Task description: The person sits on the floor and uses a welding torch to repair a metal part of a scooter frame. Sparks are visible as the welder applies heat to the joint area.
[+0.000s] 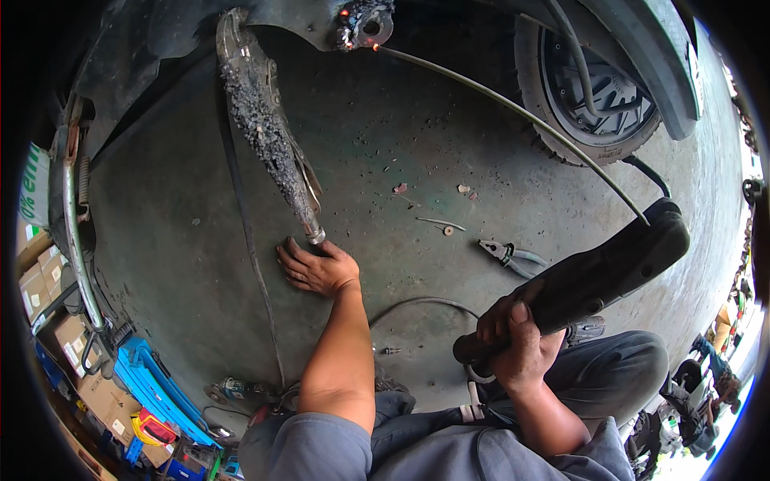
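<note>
My right hand (523, 341) is wrapped round the handle of a black electrode holder (618, 264). From its head a long thin welding rod (521, 108) runs up and left. The rod's tip glows orange beside a dark metal lug with a hole (370, 29), where another spot glows. My left hand (321, 269) is empty, fingers spread, low over the floor. Just above it is the screw end of locking pliers (269, 136), crusted with grey spatter; whether my thumb touches it I cannot tell. The pliers' jaws meet a dark metal part at the top.
Combination pliers (509, 256) lie on the concrete floor, near a small ring (448, 231) and scattered bits. A tyred wheel (533, 88) stands at the upper right. A cable (245, 184) crosses the floor. Cardboard boxes (104, 393) and blue plastic (156, 385) are at the left.
</note>
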A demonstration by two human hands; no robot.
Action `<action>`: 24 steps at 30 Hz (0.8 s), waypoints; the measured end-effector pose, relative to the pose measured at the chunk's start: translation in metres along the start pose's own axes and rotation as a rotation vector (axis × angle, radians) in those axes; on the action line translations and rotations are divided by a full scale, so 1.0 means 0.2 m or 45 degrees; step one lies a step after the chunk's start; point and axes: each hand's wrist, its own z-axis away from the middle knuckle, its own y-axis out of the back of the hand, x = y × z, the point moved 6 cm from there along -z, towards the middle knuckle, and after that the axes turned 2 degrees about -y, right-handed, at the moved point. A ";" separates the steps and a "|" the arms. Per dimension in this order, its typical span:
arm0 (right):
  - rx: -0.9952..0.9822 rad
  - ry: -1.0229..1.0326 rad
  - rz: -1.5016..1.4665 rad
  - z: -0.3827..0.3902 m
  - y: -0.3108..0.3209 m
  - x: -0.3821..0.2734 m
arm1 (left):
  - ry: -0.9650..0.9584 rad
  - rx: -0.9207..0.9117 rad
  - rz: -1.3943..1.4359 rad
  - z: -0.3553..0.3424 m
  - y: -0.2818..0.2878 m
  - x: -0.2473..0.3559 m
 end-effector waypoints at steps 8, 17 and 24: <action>-0.066 0.077 0.112 -0.02 -0.05 -0.04 | 0.021 -0.003 0.045 0.00 0.00 0.00; -0.073 0.100 0.093 -0.03 -0.09 -0.04 | 0.026 0.005 0.058 -0.01 0.01 0.00; -0.093 0.117 0.108 -0.03 -0.09 -0.02 | 0.032 -0.014 0.057 0.00 0.00 0.00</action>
